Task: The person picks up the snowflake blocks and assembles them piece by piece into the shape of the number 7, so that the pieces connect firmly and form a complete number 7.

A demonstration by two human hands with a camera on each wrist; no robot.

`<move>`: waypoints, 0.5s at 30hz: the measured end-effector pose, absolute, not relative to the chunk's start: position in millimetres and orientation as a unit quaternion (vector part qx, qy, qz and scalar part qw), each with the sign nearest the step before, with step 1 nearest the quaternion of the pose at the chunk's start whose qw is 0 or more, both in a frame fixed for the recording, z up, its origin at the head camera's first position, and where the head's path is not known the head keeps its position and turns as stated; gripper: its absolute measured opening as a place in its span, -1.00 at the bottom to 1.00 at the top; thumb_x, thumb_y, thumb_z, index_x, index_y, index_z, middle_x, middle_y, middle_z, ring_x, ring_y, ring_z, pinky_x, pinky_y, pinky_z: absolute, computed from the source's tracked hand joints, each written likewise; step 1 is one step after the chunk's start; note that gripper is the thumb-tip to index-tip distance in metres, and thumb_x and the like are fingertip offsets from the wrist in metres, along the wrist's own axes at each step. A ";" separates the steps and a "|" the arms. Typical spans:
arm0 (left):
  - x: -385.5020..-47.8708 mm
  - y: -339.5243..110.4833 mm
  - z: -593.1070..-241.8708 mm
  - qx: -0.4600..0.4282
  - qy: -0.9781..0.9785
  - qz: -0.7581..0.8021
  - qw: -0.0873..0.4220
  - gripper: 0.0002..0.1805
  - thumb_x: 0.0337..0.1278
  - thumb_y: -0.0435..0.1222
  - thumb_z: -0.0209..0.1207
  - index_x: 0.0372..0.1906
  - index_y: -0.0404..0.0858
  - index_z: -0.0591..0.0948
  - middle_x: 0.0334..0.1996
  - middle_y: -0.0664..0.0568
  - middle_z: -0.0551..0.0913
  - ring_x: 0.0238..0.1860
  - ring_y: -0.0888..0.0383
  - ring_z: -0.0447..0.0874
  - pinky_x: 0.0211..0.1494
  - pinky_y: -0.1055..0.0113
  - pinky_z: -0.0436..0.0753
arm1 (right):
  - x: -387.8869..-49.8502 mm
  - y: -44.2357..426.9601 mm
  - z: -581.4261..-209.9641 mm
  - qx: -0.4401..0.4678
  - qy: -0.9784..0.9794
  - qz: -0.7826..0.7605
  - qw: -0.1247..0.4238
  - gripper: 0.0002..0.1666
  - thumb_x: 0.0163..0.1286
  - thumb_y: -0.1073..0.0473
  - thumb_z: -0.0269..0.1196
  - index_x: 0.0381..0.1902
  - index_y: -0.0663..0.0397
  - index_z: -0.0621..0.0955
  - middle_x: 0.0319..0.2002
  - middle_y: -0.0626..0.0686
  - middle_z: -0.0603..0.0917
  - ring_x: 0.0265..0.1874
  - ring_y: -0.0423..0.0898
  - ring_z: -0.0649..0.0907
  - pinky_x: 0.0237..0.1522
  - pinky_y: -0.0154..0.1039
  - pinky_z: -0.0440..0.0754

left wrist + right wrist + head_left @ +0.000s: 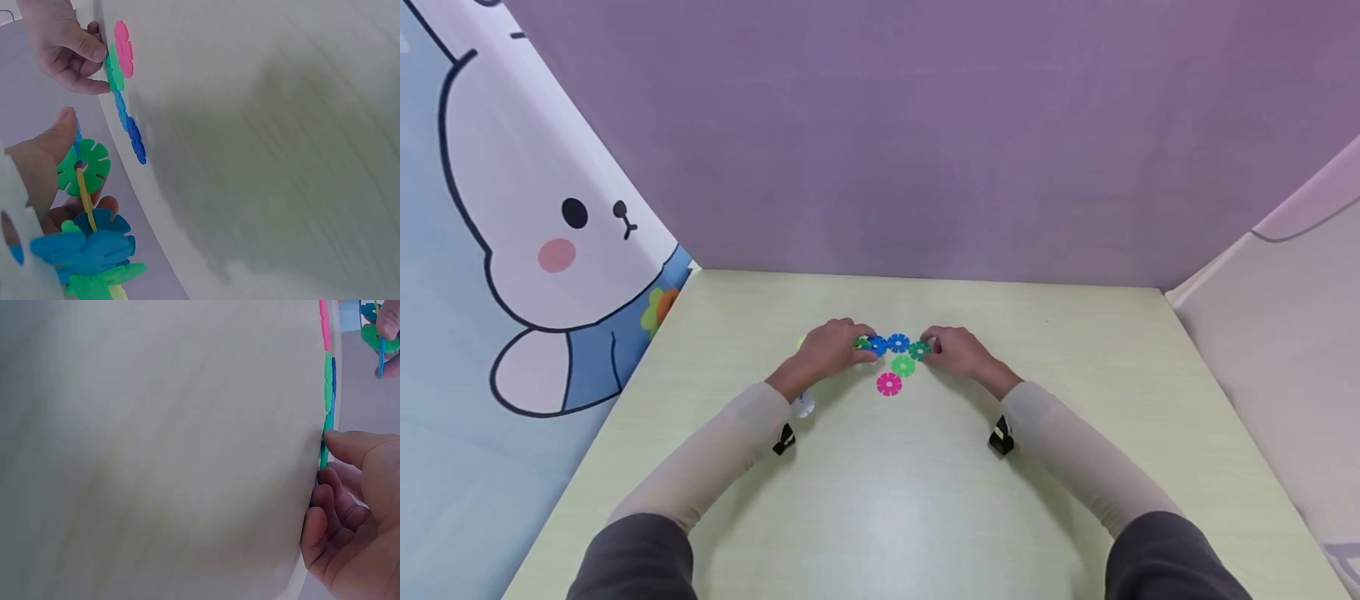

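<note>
My left hand [833, 348] holds a joined cluster of slotted, flower-shaped plastic discs, its thumb and fingers pinching a blue disc [382, 356]. Behind that one, a green disc [94, 164], a yellow disc [86, 197] seen edge-on and more blue discs [87, 250] belong to the cluster. Part of it is hidden by the hand. To the right, my right hand [958, 350] pinches the rim of a dark green disc [918, 351] on the table. Near it lie a blue disc [898, 342], a light green disc [903, 365] and a pink disc [889, 384].
A white disc [803, 406] shows below the left wrist. The pale wooden table [895, 500] meets a purple panel [925, 167] at its far edge. A rabbit-print cloth [557, 275] stands at the left, a pale cloth [1285, 333] at the right.
</note>
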State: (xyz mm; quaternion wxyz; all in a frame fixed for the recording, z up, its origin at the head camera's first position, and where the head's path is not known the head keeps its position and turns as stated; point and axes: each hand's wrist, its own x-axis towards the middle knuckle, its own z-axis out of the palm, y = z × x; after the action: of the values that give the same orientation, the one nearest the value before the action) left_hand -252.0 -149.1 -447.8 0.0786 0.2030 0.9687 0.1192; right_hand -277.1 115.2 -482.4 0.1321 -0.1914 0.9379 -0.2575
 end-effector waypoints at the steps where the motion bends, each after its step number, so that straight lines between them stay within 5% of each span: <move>1: -252.1 -148.5 -448.2 0.203 0.969 0.119 0.080 -0.41 0.25 0.09 0.32 0.33 0.01 0.58 0.05 -0.01 0.69 0.05 0.03 0.64 0.04 0.11 0.74 | -277.5 115.4 -482.6 -0.190 0.939 -0.256 0.132 -0.53 0.42 0.08 0.32 0.23 0.08 0.60 -0.30 0.03 0.69 -0.37 -0.09 0.59 -0.25 -0.26 0.57; 15: -254.8 -140.7 -449.5 0.205 0.968 0.123 0.081 -0.42 0.25 0.08 0.33 0.32 0.02 0.59 0.07 0.00 0.70 0.05 0.03 0.64 0.08 0.07 0.72 | -284.0 118.9 -482.5 -0.194 0.935 -0.270 0.126 -0.57 0.32 0.15 0.40 0.07 0.25 0.61 -0.22 0.10 0.65 -0.23 -0.04 0.57 -0.11 -0.17 0.60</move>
State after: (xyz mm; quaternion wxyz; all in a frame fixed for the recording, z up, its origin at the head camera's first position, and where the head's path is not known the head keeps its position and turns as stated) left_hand -254.8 -140.7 -449.5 0.0805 0.2046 0.9677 0.1230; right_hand -284.0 118.9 -482.5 0.1264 -0.1942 0.9346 -0.2700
